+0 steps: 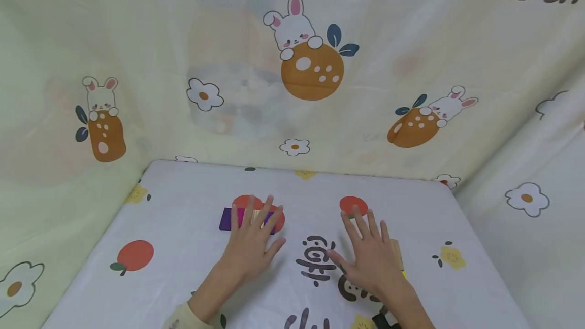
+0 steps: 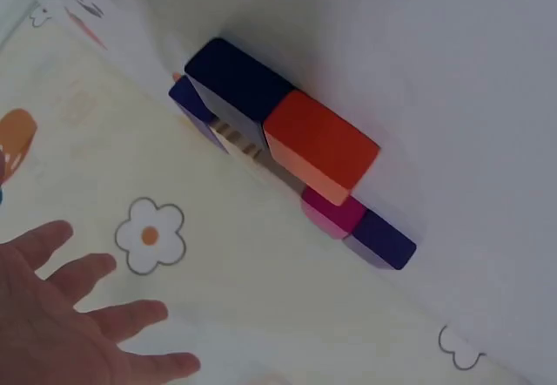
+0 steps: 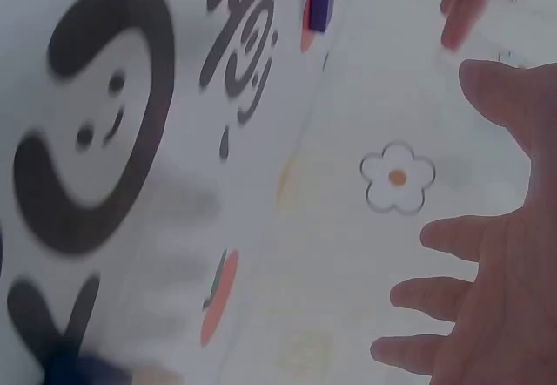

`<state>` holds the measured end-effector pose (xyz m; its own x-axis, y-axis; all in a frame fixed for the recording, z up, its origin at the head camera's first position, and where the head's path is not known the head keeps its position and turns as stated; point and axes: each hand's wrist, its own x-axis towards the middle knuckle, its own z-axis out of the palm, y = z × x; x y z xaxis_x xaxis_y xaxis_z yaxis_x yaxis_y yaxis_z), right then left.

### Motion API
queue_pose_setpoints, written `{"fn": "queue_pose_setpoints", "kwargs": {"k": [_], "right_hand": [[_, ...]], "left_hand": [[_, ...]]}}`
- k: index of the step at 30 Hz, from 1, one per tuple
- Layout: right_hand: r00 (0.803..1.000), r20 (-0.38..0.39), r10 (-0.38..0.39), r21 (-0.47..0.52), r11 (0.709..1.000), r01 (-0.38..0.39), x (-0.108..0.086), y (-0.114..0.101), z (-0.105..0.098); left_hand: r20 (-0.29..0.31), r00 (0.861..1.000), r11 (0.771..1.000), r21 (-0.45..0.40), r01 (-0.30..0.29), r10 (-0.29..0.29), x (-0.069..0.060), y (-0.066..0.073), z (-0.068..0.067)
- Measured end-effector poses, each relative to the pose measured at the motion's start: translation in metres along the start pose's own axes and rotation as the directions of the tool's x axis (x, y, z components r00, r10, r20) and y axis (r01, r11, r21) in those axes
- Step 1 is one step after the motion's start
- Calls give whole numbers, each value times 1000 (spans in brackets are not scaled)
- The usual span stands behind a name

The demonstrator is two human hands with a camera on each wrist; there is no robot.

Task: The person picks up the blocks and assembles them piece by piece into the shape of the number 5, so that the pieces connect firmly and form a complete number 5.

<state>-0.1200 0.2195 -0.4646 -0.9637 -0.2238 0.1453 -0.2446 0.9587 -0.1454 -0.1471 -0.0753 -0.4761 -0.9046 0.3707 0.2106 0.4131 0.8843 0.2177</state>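
Two bare hands spread their fingers wide, holding nothing. At the left hand's (image 1: 249,248) twelve o'clock (half hidden behind fingers) lies a row of purple, magenta and pale rectangular blocks (image 1: 240,216); nearby, a navy rectangular block (image 2: 239,76) touches a red-orange rectangular block (image 2: 322,145). At the right hand's (image 1: 371,260) three o'clock: a pale wood-toned block (image 1: 396,252).

Smooth, matt blocks (image 2: 322,141); softly creased, cloth-like backdrop (image 1: 393,29)
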Motion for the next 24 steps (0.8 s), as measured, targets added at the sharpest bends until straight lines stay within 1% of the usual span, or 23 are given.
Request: {"fn": "queue_pose_setpoints", "kwargs": {"k": [4, 7, 10, 13, 15, 17, 20, 24], "right_hand": [[999, 12, 43, 38, 998, -44, -1, 15, -7], [996, 1, 88, 42, 995, -87, -2, 28, -9], [990, -15, 141, 39, 989, -141, -2, 43, -10], [985, 0, 172, 37, 984, -172, -3, 59, -11], [984, 27, 177, 13, 984, -178, -5, 68, -11], [984, 60, 166, -10, 986, -166, -7, 75, -11], [981, 105, 161, -30, 987, -159, -9, 80, -9], [973, 150, 175, -17, 985, -174, -12, 85, -3]], "left_hand": [[26, 999, 999, -27, 30, -29, 2, -9, -3], [23, 999, 997, -57, 45, -44, 4, -17, -6], [31, 998, 996, -76, 49, -47, 7, -27, -9], [65, 998, 993, -116, 36, -28, 14, -37, -9], [87, 996, 989, -149, 17, -4, 19, -43, -6], [105, 994, 983, -182, -5, 24, 24, -47, -2], [131, 990, 983, -183, -27, 52, 30, -52, 4], [165, 983, 986, -159, -56, 83, 38, -55, 11]]}}
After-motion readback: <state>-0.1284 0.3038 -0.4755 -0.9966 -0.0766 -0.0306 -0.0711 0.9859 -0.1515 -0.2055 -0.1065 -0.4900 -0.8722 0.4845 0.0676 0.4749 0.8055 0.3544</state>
